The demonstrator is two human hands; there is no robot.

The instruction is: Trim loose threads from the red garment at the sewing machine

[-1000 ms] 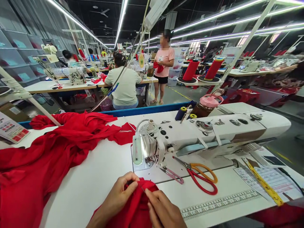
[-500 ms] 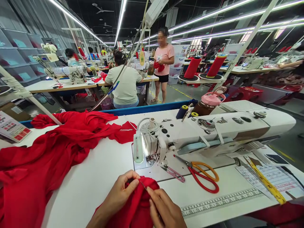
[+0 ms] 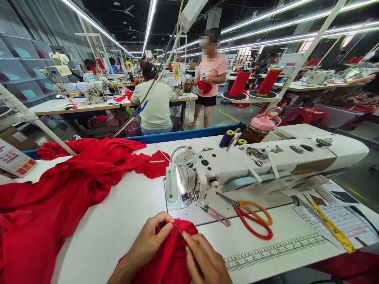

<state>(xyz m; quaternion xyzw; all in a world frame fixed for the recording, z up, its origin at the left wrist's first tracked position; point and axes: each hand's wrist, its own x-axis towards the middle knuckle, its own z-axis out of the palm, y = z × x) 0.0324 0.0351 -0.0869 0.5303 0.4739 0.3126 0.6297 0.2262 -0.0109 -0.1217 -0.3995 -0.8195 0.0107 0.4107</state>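
A bunched piece of red fabric (image 3: pixel 170 258) lies at the near table edge, in front of the white sewing machine (image 3: pixel 251 165). My left hand (image 3: pixel 152 238) pinches its upper edge with fingers closed. My right hand (image 3: pixel 204 260) is closed on a thin pointed tool (image 3: pixel 178 230) whose tip touches the fabric between both hands.
A large heap of red cloth (image 3: pixel 53 197) covers the left of the table. Red-and-orange scissors (image 3: pixel 251 219) and small pink snips (image 3: pixel 216 215) lie by the needle plate. A yellow tape measure (image 3: pixel 331 225) lies right. Thread cones (image 3: pixel 239 83) stand behind. A person in pink (image 3: pixel 211 75) stands beyond a seated worker (image 3: pixel 155 104).
My hands stay almost still on the fabric, the tool tip shifting slightly. The standing person in pink has come a little closer.
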